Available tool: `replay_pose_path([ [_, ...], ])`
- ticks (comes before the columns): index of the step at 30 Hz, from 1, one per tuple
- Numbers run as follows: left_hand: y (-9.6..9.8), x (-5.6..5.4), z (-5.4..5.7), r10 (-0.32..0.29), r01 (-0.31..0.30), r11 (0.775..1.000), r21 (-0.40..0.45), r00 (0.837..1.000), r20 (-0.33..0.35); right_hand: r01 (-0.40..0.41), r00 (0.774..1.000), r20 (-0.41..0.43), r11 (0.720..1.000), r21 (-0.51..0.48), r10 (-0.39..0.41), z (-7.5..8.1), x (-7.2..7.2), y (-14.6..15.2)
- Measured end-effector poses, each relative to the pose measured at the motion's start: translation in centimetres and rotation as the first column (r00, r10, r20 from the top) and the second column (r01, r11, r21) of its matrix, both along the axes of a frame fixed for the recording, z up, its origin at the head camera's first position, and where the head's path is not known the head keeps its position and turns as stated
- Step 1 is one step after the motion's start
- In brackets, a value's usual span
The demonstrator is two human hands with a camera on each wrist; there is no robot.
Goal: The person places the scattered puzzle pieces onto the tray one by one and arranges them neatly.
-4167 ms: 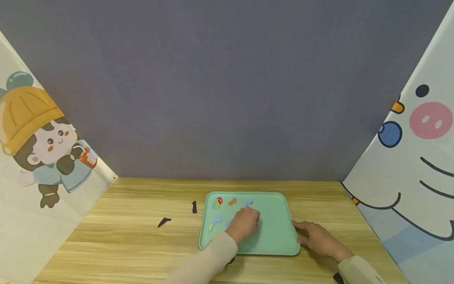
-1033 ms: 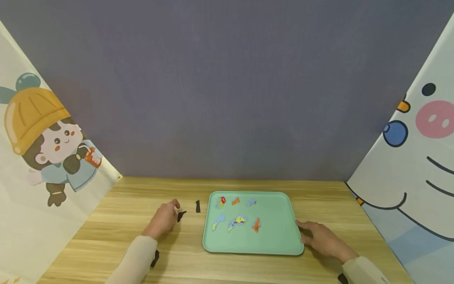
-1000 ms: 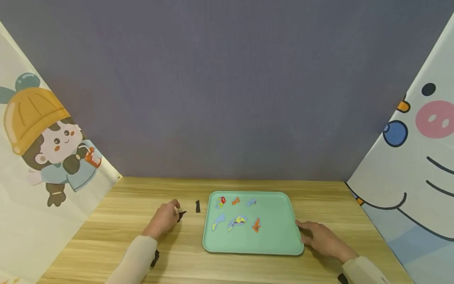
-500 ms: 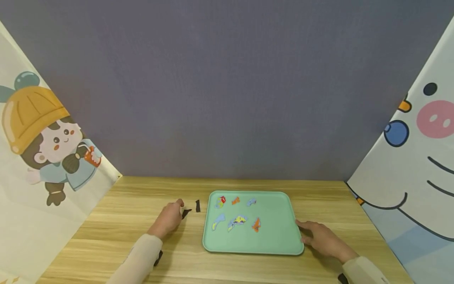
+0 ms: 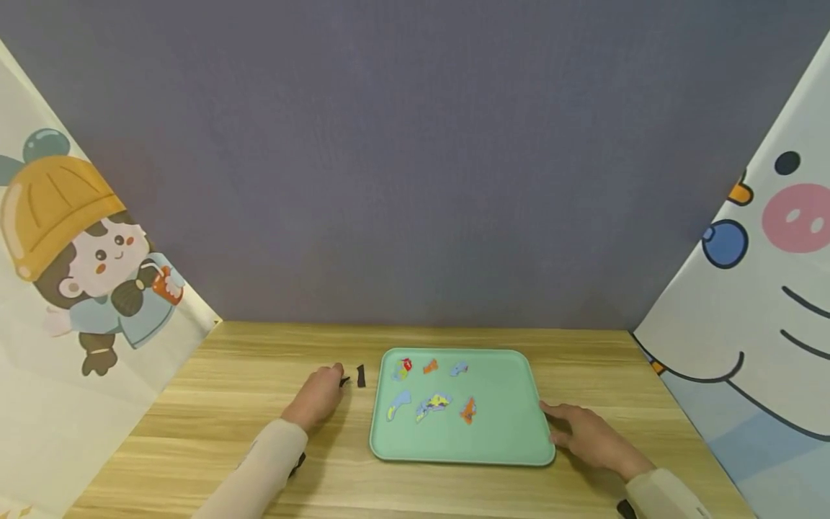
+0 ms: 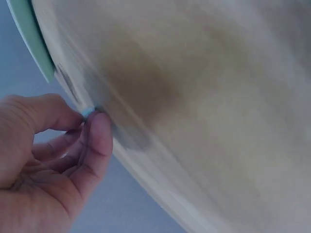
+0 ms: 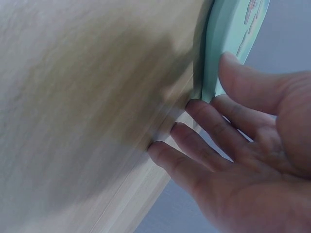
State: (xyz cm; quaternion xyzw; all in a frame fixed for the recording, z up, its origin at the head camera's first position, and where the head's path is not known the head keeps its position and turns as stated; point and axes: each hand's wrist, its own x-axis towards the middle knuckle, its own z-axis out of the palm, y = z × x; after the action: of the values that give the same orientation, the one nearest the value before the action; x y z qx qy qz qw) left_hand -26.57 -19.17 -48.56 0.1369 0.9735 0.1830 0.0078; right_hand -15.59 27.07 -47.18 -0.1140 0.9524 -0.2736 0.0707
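Note:
My left hand [image 5: 318, 398] pinches a small flat dark piece [image 5: 345, 381] between thumb and fingertips, low over the wooden table. In the left wrist view a light-blue bit [image 6: 88, 111] of it peeks out between the fingertips; the rest is hidden. Just to its right lies another dark flat piece [image 5: 361, 375]. My right hand [image 5: 586, 435] rests at the right edge of the green tray [image 5: 512, 432]. The right wrist view has its thumb at the rim, the other fingers reaching straight toward the table and the tray's side.
Several thin, irregular printed pieces lie on the tray's left and middle, among them an orange one [image 5: 468, 410] and a blue-yellow one [image 5: 434, 405]. A grey panel [image 5: 415, 180] stands behind the table [image 5: 259, 360]. Cartoon-printed panels flank it on both sides.
From working over the tray, my left hand has gone left to the dark piece and slid right with it, toward the other dark piece. The right hand has stayed at the tray's edge.

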Motion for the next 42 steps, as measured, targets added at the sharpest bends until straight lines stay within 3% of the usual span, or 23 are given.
replay_pose_path([
  [7, 0.1, -0.3, 0.1, 0.011, -0.011, 0.999, 0.04, 1.0, 0.004, 0.004, 1.0, -0.01, 1.0, -0.002, -0.004, 0.0, 0.2, 0.1],
  [14, 0.1, -0.4, 0.3, -0.007, 0.007, 1.0, 0.017, 1.0, -0.013, -0.018, 0.999, -0.041, 1.0, 0.002, 0.018, -0.1, 0.2, 0.4],
  [20, 0.4, -0.5, 0.6, -0.012, 0.012, 1.0, 0.028, 1.0, 0.015, -0.009, 0.999, -0.036, 1.0, 0.004, 0.01, -0.3, 0.3, 0.5],
  [26, 1.5, -0.7, 1.3, -0.06, 0.068, 0.99, 0.124, 0.996, -0.061, -0.009, 0.999, -0.037, 1.0, 0.005, 0.009, -0.4, 0.3, 0.6],
  [30, 3.1, -0.8, 2.4, -0.13, 0.152, 0.976, 0.159, 0.982, -0.137, -0.006, 1.0, -0.031, 1.0, 0.008, 0.006, -0.4, 0.3, 0.7],
  [34, 4.9, -0.6, 3.3, -0.19, 0.214, 0.965, 0.15, 0.969, -0.159, 0.012, 1.0, -0.012, 1.0, 0.01, -0.012, -0.4, 0.2, 0.6],
  [37, 6.1, -0.7, 3.7, -0.258, 0.286, 0.948, 0.139, 0.947, -0.192, 0.006, 1.0, -0.017, 1.0, 0.007, -0.006, -0.5, 0.1, 0.5],
  [42, 8.1, -1.0, 4.2, -0.369, 0.413, 0.9, 0.139, 0.892, -0.261, -0.016, 0.999, -0.041, 1.0, -0.005, 0.016, -0.4, 0.1, 0.3],
])
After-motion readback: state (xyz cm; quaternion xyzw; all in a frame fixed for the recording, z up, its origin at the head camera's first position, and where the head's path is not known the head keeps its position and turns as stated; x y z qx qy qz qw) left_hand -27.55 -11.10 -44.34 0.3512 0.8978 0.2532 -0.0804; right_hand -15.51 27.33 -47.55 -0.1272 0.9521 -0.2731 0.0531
